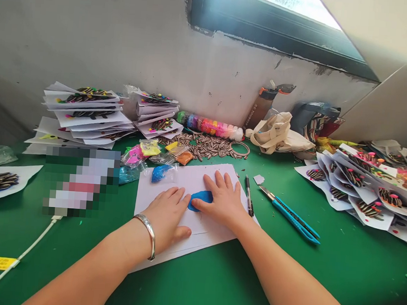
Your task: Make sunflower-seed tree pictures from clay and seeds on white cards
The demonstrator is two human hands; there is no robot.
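Note:
A flattened oval of blue modelling clay (201, 200) lies on a white sheet of paper (168, 254) with more sheets under it. My right hand (224, 198) rests open on the sheet, fingers spread, its thumb pressing on the clay. Flat and open on the paper, my left hand (167, 213) has its index fingertip at the clay's left edge; a silver bangle circles the wrist. Just beyond it sits a clear bag of blue clay (161, 173). Beside the sheet's right edge lie a black pen (248, 196) and a blue utility knife (291, 218) with its blade showing.
Stacks of seed-decorated papers stand at the left (84, 111) and right (361, 184). Behind the sheet are striped seeds (207, 146), a tape roll (239, 149), colourful clay tubs (210, 126), a bottle (260, 107) and a cloth bag (277, 133). A white cable (25, 251) runs left.

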